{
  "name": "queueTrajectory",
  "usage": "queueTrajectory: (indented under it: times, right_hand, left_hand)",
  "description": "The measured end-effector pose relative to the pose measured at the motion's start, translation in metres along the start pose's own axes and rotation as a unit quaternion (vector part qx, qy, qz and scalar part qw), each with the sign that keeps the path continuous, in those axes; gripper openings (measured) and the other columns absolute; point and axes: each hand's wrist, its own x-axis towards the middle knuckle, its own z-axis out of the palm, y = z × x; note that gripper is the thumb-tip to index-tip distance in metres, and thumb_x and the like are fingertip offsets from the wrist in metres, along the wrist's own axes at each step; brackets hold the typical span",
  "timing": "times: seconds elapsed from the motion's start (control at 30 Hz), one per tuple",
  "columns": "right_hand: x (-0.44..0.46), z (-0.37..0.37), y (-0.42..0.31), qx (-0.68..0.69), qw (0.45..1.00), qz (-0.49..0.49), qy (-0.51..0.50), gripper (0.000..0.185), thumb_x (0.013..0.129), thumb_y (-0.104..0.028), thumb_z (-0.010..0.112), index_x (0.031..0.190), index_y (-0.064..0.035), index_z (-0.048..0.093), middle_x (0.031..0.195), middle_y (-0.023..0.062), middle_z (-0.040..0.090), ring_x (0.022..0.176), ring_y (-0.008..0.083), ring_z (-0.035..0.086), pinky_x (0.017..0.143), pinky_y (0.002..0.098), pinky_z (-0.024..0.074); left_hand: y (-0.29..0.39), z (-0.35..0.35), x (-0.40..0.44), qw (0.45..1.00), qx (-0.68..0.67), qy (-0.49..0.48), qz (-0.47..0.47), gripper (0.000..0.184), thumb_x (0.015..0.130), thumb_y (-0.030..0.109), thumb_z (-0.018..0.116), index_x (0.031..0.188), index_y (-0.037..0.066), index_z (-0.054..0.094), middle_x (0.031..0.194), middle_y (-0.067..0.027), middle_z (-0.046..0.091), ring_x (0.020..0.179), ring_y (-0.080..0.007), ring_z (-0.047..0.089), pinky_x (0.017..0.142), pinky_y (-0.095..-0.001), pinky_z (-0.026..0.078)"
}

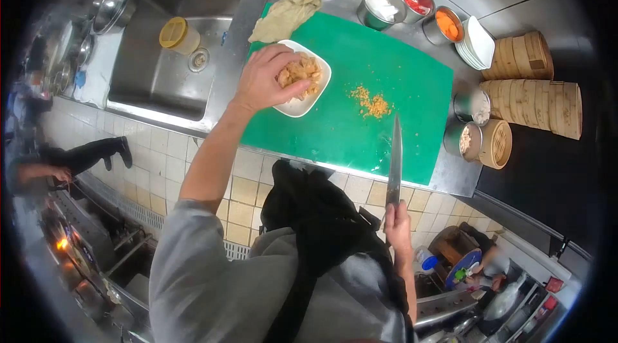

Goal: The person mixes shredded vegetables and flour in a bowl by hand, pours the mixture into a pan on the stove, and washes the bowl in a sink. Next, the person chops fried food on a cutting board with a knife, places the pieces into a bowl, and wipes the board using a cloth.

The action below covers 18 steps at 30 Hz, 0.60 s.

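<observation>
My left hand point(267, 76) is over a white squarish bowl point(297, 109) at the left side of the green cutting board point(335, 140). Its fingers and thumb curve around golden-brown food pieces point(305, 73) heaped in the bowl. Low at the board's front edge, my right hand point(398, 224) grips a long-bladed kitchen knife point(395, 163) by the handle. The blade points away from me, its tip over the board. Just left of that tip lies a small pile of finely chopped golden-brown bits point(371, 103), with crumbs scattered around.
A crumpled cloth point(286, 9) lies at the board's far left corner. Metal containers of white point(382, 8), red point(417, 0) and orange point(447, 24) food line the back. Bamboo steamers point(531, 103) stand right. A sink point(154, 79) is left; another person's hand point(59, 174) shows near a lit stove point(62, 243).
</observation>
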Motion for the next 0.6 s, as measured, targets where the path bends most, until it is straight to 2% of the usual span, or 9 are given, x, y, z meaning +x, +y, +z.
queueTrajectory:
  times: [0.1,0.17,0.23,0.27,0.3,0.33,0.43,0.53,0.6]
  right_hand:
    - [0.027,-0.009,-0.008,-0.099,0.994,-0.031,0.032,0.014,0.103,-0.014,0.054,0.104,-0.0004,0.051,0.070,0.0211,0.063,0.062,0.0398,0.065,0.057,0.0465,0.0487]
    - [0.048,-0.017,-0.032,-0.076,0.994,-0.035,0.065,0.022,0.102,-0.012,0.055,0.119,0.0010,0.051,0.079,0.0253,0.064,0.074,0.0451,0.067,0.063,0.0491,0.0511]
    - [0.081,-0.022,-0.027,-0.130,0.983,-0.097,0.087,0.035,0.099,-0.008,0.057,0.131,0.0015,0.048,0.100,0.0287,0.064,0.092,0.0455,0.066,0.077,0.0490,0.0525]
    - [0.093,-0.022,-0.028,-0.130,0.983,-0.092,0.089,0.035,0.099,-0.008,0.057,0.131,0.0015,0.048,0.100,0.0287,0.064,0.092,0.0455,0.066,0.077,0.0490,0.0525]
    - [0.105,-0.021,-0.030,-0.140,0.976,-0.137,0.094,0.037,0.097,-0.005,0.058,0.132,0.0014,0.048,0.109,0.0287,0.062,0.101,0.0456,0.063,0.084,0.0490,0.0508]
    - [0.113,-0.019,-0.033,-0.150,0.967,-0.183,0.098,0.039,0.094,-0.002,0.059,0.132,0.0014,0.048,0.119,0.0286,0.059,0.110,0.0457,0.059,0.092,0.0490,0.0491]
    - [0.127,-0.016,-0.050,-0.151,0.969,-0.176,0.088,0.042,0.089,0.002,0.061,0.130,0.0002,0.052,0.123,0.0254,0.058,0.115,0.0443,0.056,0.098,0.0478,0.0463]
    - [0.134,-0.017,-0.069,-0.208,0.940,-0.239,0.124,0.041,0.087,0.003,0.062,0.126,0.0007,0.054,0.121,0.0243,0.059,0.114,0.0438,0.056,0.098,0.0473,0.0466]
    - [0.139,-0.015,-0.090,-0.183,0.948,-0.243,0.098,0.040,0.087,0.003,0.064,0.125,0.0000,0.056,0.121,0.0242,0.058,0.112,0.0424,0.057,0.097,0.0471,0.0471]
  left_hand:
    - [-0.001,0.001,-0.001,0.999,0.027,0.033,0.023,0.054,0.071,0.039,0.088,0.113,0.011,0.070,0.125,-0.0115,0.062,0.116,-0.0322,0.060,0.103,-0.0439,0.044]
    - [0.007,-0.006,-0.002,0.999,0.002,0.033,0.009,0.057,0.072,0.039,0.087,0.118,0.012,0.068,0.126,-0.0127,0.061,0.119,-0.0337,0.058,0.105,-0.0456,0.043]
    - [0.013,0.003,-0.003,0.999,-0.033,0.025,-0.001,0.059,0.074,0.039,0.086,0.123,0.012,0.066,0.128,-0.0140,0.060,0.121,-0.0351,0.057,0.107,-0.0473,0.041]
    - [0.013,0.008,-0.006,0.999,0.029,-0.014,0.004,0.063,0.075,0.039,0.085,0.128,0.012,0.062,0.132,-0.0150,0.057,0.125,-0.0355,0.054,0.110,-0.0494,0.039]
    - [0.012,0.010,-0.006,0.994,0.094,-0.052,0.007,0.067,0.076,0.040,0.084,0.132,0.013,0.059,0.136,-0.0160,0.055,0.129,-0.0358,0.051,0.113,-0.0514,0.036]
    - [0.012,0.009,-0.006,0.994,0.095,-0.053,0.007,0.067,0.076,0.040,0.084,0.132,0.013,0.059,0.136,-0.0160,0.055,0.129,-0.0358,0.051,0.113,-0.0514,0.036]
    - [0.013,0.000,-0.002,0.995,0.031,-0.094,0.007,0.075,0.079,0.043,0.081,0.140,0.011,0.051,0.144,-0.0183,0.048,0.135,-0.0377,0.045,0.118,-0.0547,0.029]
    - [0.009,-0.005,-0.006,0.998,0.009,-0.059,-0.004,0.080,0.078,0.044,0.081,0.143,0.010,0.049,0.145,-0.0191,0.047,0.136,-0.0387,0.044,0.118,-0.0542,0.030]
    - [-0.001,0.009,-0.011,0.996,0.023,-0.081,0.011,0.083,0.078,0.045,0.081,0.145,0.010,0.047,0.146,-0.0196,0.047,0.137,-0.0390,0.044,0.118,-0.0533,0.031]
